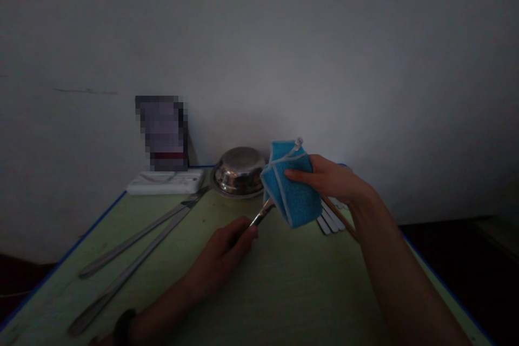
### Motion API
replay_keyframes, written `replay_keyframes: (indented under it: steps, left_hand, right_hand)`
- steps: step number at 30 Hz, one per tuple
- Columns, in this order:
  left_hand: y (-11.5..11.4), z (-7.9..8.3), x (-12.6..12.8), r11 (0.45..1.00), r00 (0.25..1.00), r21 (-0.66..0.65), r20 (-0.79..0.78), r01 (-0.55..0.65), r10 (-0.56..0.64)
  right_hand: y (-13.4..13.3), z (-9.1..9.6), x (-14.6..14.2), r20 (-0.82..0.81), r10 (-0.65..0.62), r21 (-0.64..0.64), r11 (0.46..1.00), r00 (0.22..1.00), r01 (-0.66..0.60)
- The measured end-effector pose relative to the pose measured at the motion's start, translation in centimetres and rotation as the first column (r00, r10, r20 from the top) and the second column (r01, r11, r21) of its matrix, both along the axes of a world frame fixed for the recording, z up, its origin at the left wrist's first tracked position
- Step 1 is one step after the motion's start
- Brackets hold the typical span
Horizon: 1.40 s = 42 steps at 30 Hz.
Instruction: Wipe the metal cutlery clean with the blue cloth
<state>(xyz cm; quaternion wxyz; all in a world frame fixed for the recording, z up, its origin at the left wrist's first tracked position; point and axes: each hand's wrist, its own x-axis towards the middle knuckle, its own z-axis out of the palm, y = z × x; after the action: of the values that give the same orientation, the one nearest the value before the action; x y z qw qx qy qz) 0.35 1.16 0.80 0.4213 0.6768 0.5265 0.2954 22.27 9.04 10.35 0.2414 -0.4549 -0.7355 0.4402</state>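
My left hand point(233, 243) is closed around the handle of a shiny metal utensil point(261, 214), which slants up and to the right. A folded blue cloth point(298, 192) with pale edging covers the utensil's far end, so its kind cannot be made out. My right hand point(328, 175) grips this cloth from the right, thumb across its near face. Behind the utensil, a steel bowl point(241, 170) lies upside down on the table. Partly hidden under my right wrist are several flat metal handles point(330, 220) and a thin wooden stick point(340, 219).
Two long-handled metal utensils point(133, 238) point(130, 270) lie slanted on the left of the green table point(259, 303). A white power strip point(166, 183) sits at the back left, below a blurred upright panel point(164, 132). A wall point(259, 54) rises right behind the table.
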Motion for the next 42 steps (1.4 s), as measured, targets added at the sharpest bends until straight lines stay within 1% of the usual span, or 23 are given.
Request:
replay_keyframes:
  steps: [4, 10, 16, 19, 21, 23, 25, 28, 29, 31, 33, 35, 37, 40, 42]
  left_hand:
    - [0.0, 0.1, 0.0, 1.0, 1.0, -0.006, 0.002, 0.0, 0.0]
    - [0.0, -0.1, 0.0, 1.0, 1.0, 0.001, -0.017, 0.005, -0.005]
    - [0.0, 0.0, -0.1, 1.0, 1.0, 0.003, 0.007, 0.02, -0.02]
    - [-0.2, 0.3, 0.0, 1.0, 0.999, 0.012, 0.036, 0.006, -0.006]
    - [-0.5, 0.4, 0.0, 1.0, 0.996, 0.003, 0.088, -0.024, 0.024]
    - [-0.8, 0.4, 0.1, 0.999, 0.987, -0.022, 0.153, -0.048, 0.05]
    - [-1.1, 0.3, 0.1, 0.999, 0.986, -0.016, 0.159, -0.051, 0.053]
    - [-1.4, 0.3, 0.0, 0.999, 0.99, 0.0, 0.136, -0.035, 0.035]
    - [-1.4, 0.4, -0.1, 1.0, 0.992, 0.009, 0.123, -0.029, 0.027]
    - [-1.4, 0.5, -0.2, 0.999, 0.996, 0.035, 0.094, -0.011, 0.008]
    - [-1.4, 0.6, -0.4, 0.998, 0.998, 0.066, 0.065, 0.009, -0.013]
    - [-1.4, 0.7, -0.5, 0.995, 0.998, 0.09, 0.049, 0.031, -0.035]
    - [-1.5, 0.8, -0.4, 0.993, 0.997, 0.106, 0.054, 0.054, -0.06]
    - [-1.8, 0.4, -0.2, 0.986, 0.992, 0.147, 0.083, 0.081, -0.094]
    - [-2.2, 0.1, -0.2, 0.984, 0.996, 0.163, 0.051, 0.066, -0.075]
  right_hand:
    - [0.0, -0.1, 0.1, -0.002, 0.015, 0.012, 1.0, 1.0, -0.015]
    - [-0.1, 0.2, 0.0, 0.075, 0.004, 0.066, 0.998, 0.997, -0.008]
    - [0.0, 0.2, 0.1, 0.062, -0.024, 0.09, 0.996, 0.998, 0.018]
    - [-0.2, -0.1, -0.5, -0.019, -0.051, 0.071, 0.996, 0.999, 0.052]
    - [-0.5, -0.3, -1.8, -0.138, -0.095, 0.079, 0.991, 0.986, 0.107]
    - [-1.1, -0.6, -3.8, -0.29, -0.167, 0.117, 0.971, 0.942, 0.208]
    - [-1.8, -1.1, -6.3, -0.403, -0.227, 0.143, 0.941, 0.887, 0.306]
    - [-2.9, -2.2, -9.2, -0.504, -0.331, 0.084, 0.901, 0.798, 0.426]
    - [-3.2, -2.6, -9.7, -0.514, -0.392, 0.053, 0.873, 0.763, 0.485]
    - [-3.9, -3.4, -9.9, -0.492, -0.525, -0.011, 0.802, 0.695, 0.597]
    - [-4.6, -4.3, -9.4, -0.472, -0.603, -0.036, 0.742, 0.643, 0.669]
    - [-5.4, -5.5, -8.5, -0.428, -0.614, -0.044, 0.747, 0.664, 0.663]
    - [-6.2, -6.8, -7.7, -0.402, -0.589, -0.047, 0.778, 0.701, 0.627]
    - [-7.1, -8.8, -7.3, -0.417, -0.551, -0.054, 0.809, 0.723, 0.585]
    - [-7.3, -9.6, -7.3, -0.439, -0.524, -0.042, 0.823, 0.73, 0.566]
